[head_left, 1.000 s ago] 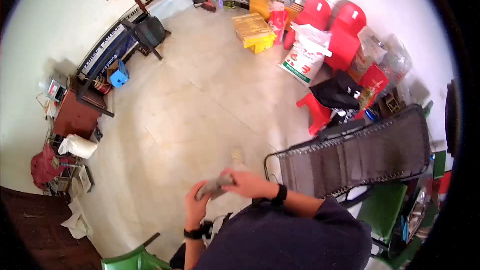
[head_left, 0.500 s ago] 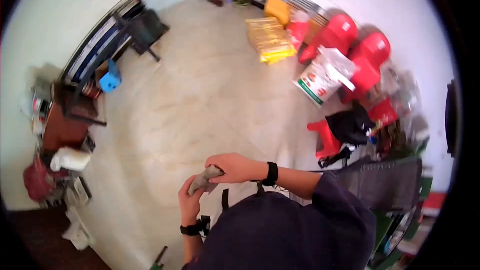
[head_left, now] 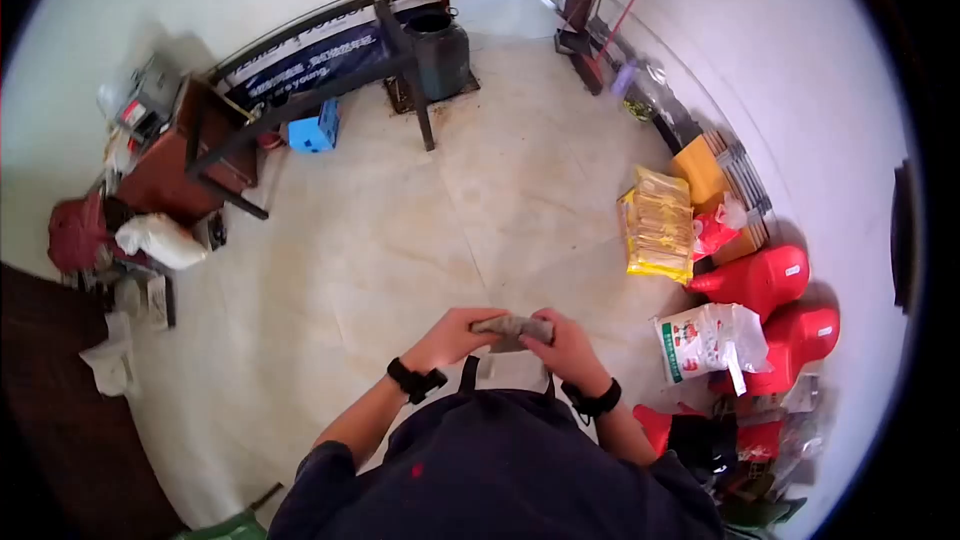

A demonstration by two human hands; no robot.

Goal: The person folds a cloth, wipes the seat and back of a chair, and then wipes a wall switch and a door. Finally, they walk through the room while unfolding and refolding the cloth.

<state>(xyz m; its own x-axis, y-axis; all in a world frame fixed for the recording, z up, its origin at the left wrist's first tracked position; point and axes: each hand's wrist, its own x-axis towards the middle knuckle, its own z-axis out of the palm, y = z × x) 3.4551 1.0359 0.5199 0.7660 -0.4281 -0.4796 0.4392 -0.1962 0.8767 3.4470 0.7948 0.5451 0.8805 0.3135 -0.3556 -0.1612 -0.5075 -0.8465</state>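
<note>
A pale tiled floor (head_left: pixel 400 240) fills most of the view. At the far left, a dark metal frame carrying a blue printed banner (head_left: pixel 320 40) leans out from the wall beside a brown wooden cabinet (head_left: pixel 165 165). A dark round barrel (head_left: pixel 440 45) stands at the far end of the frame. On the right, along the wall, two red plastic chairs (head_left: pixel 760 280) lie tipped, with a yellow wrapped pack (head_left: pixel 658 225) on their far side and a white printed sack (head_left: pixel 705 340) just in front of them. A small blue box (head_left: pixel 315 127) sits under the frame.

Near the body, at chest height, a small grey crumpled cloth bundle (head_left: pixel 512 328) lies across the gap between both hands, its long axis running left to right. The left hand (head_left: pixel 455 332) pinches the left end with its fingers closed on it. The right hand (head_left: pixel 570 345) curls over the right end, also gripping. Each hand has one end, so neither is nearer than the other.
</note>
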